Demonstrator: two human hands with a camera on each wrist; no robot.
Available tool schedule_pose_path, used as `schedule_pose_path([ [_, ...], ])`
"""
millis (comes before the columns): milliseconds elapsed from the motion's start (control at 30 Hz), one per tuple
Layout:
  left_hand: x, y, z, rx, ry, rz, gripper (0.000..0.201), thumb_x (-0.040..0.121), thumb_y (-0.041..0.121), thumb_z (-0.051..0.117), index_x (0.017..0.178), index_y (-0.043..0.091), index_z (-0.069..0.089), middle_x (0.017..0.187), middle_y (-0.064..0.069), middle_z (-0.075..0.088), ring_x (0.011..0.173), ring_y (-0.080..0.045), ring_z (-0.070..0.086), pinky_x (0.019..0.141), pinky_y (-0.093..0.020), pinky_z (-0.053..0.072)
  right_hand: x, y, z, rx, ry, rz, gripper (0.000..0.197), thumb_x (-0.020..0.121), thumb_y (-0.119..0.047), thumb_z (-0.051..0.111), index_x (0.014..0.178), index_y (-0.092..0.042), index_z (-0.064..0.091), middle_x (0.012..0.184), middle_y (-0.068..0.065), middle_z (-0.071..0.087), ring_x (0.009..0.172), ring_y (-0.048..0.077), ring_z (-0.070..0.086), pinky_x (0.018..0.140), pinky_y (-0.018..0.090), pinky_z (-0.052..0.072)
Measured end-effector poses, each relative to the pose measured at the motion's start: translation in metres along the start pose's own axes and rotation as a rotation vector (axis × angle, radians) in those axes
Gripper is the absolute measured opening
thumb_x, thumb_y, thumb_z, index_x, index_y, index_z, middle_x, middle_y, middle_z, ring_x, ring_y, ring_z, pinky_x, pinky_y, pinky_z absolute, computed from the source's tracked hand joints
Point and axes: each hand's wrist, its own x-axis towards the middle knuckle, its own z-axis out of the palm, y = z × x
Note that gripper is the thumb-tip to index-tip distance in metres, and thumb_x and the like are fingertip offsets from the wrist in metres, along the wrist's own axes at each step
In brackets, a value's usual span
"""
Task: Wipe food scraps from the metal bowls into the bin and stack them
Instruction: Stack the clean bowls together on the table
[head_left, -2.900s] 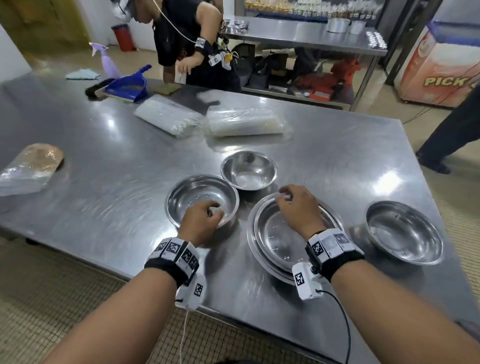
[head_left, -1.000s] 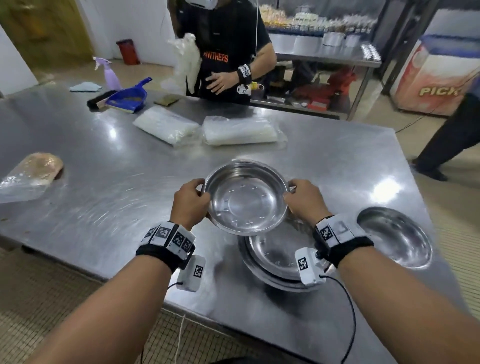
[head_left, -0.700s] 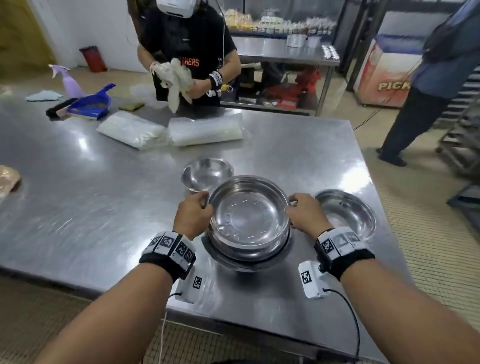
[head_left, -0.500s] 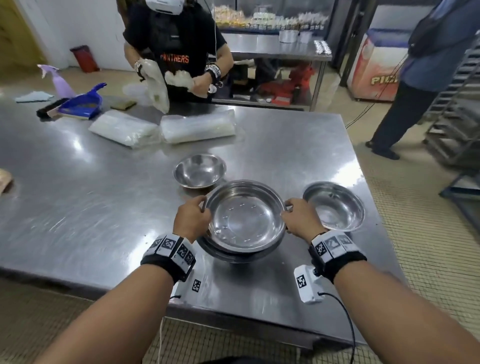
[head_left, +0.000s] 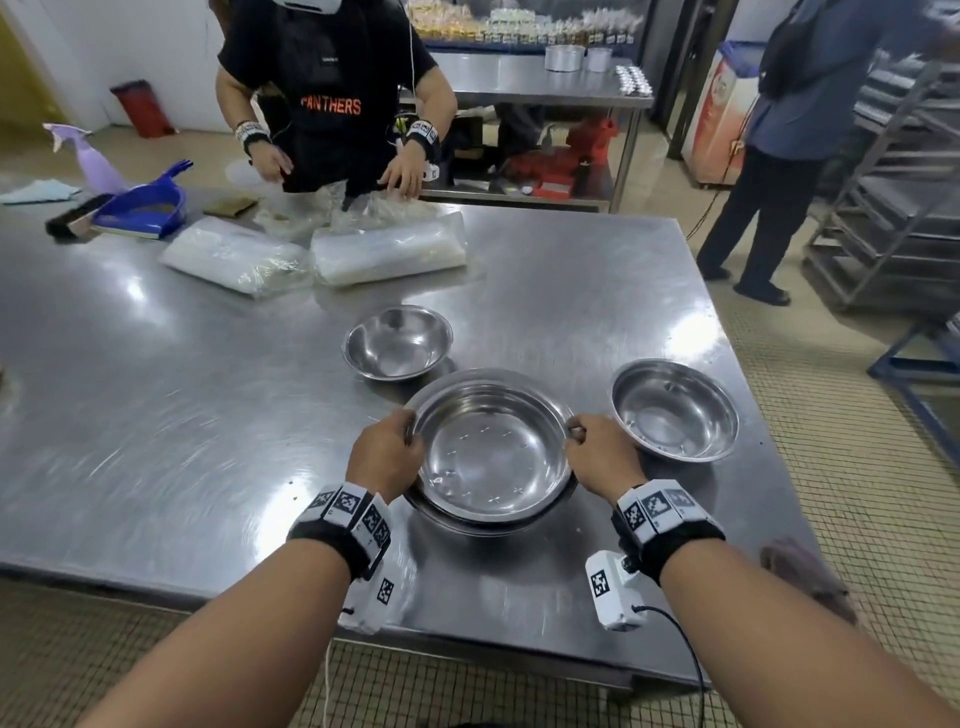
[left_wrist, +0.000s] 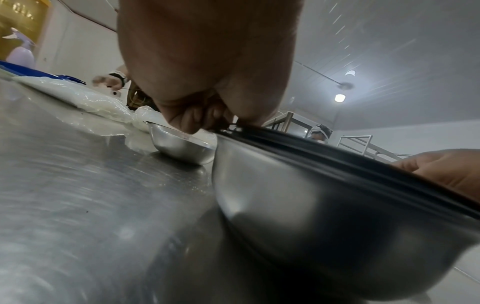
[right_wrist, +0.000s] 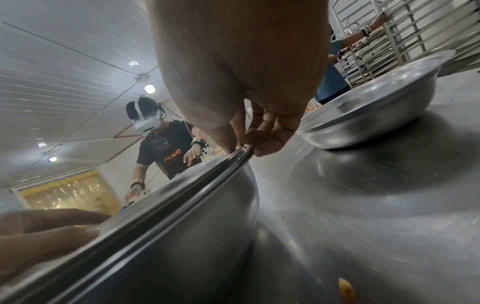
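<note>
Steel on steel: the stack of nested bowls (head_left: 491, 457) sits on the metal table (head_left: 182, 405) directly in front of the person, near the front edge. Left hand (head_left: 384, 457) pinches the stack's left rim, thumb on top and fingers curled under; right hand (head_left: 602, 457) pinches the opposite rim the same way. Wrist views show several rims layered close together under the fingertips (right_wrist: 267, 142). Gripping both sides probably keeps the top bowl level and centred as it seats.

Two bowls are not yet stacked: a small bowl (head_left: 397, 343) just behind the stack, and a medium bowl (head_left: 675, 410) just to its right, both upright and within reach. Probably next in line.

No bin visible near the hands. An orange scrap (right_wrist: 346, 290) lies on the table beside the stack.

Another person (head_left: 332, 93) handles plastic bags (head_left: 389, 249) at the far edge.
</note>
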Motion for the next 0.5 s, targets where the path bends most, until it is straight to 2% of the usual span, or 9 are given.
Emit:
schedule_pose_path([
  [133, 0.008, -0.004, -0.002, 0.003, 0.008, 0.045, 0.029, 0.101, 0.019, 0.062, 0.128, 0.014, 0.071, 0.11, -0.012, 0.077, 0.1, -0.033, 0.069, 0.079, -0.031, 0.046, 0.001, 0.0, 0.006, 0.027, 0.035, 0.001, 0.025, 0.092, -0.018, 0.059, 0.114, -0.02, 0.069, 0.107, 0.002, 0.069, 0.096, 0.024, 0.066, 0.092, 0.044, 0.055],
  [200, 0.013, -0.007, -0.002, -0.005, 0.013, 0.057, 0.031, 0.101, 0.022, 0.064, 0.13, 0.015, 0.072, 0.115, -0.01, 0.077, 0.104, -0.032, 0.07, 0.086, -0.034, 0.05, 0.004, 0.001, 0.01, 0.036, 0.064, 0.007, 0.029, 0.092, -0.021, 0.059, 0.119, -0.022, 0.068, 0.11, 0.002, 0.068, 0.097, 0.024, 0.065, 0.093, 0.043, 0.055],
  [300, 0.019, -0.01, -0.002, -0.027, 0.016, 0.069, 0.031, 0.099, 0.027, 0.068, 0.128, 0.018, 0.074, 0.116, -0.008, 0.077, 0.106, -0.031, 0.07, 0.091, -0.038, 0.053, 0.007, 0.003, 0.016, 0.027, 0.141, 0.005, 0.029, 0.089, -0.031, 0.057, 0.115, -0.028, 0.068, 0.105, -0.001, 0.064, 0.094, 0.023, 0.063, 0.091, 0.044, 0.055],
  [367, 0.023, -0.012, -0.002, -0.054, 0.019, 0.082, 0.029, 0.097, 0.028, 0.071, 0.124, 0.017, 0.076, 0.109, -0.01, 0.078, 0.102, -0.032, 0.071, 0.09, -0.041, 0.054, 0.008, 0.003, 0.021, 0.035, 0.186, 0.002, 0.026, 0.091, -0.028, 0.059, 0.115, -0.024, 0.068, 0.106, 0.001, 0.062, 0.098, 0.024, 0.061, 0.093, 0.045, 0.053],
  [500, 0.029, -0.018, -0.003, -0.103, 0.003, 0.104, 0.03, 0.094, 0.026, 0.075, 0.122, 0.016, 0.077, 0.103, -0.01, 0.079, 0.094, -0.028, 0.07, 0.087, -0.039, 0.055, 0.007, 0.004, 0.028, 0.11, 0.224, 0.002, 0.022, 0.094, -0.02, 0.064, 0.115, -0.018, 0.067, 0.105, 0.001, 0.062, 0.098, 0.022, 0.061, 0.093, 0.047, 0.053],
])
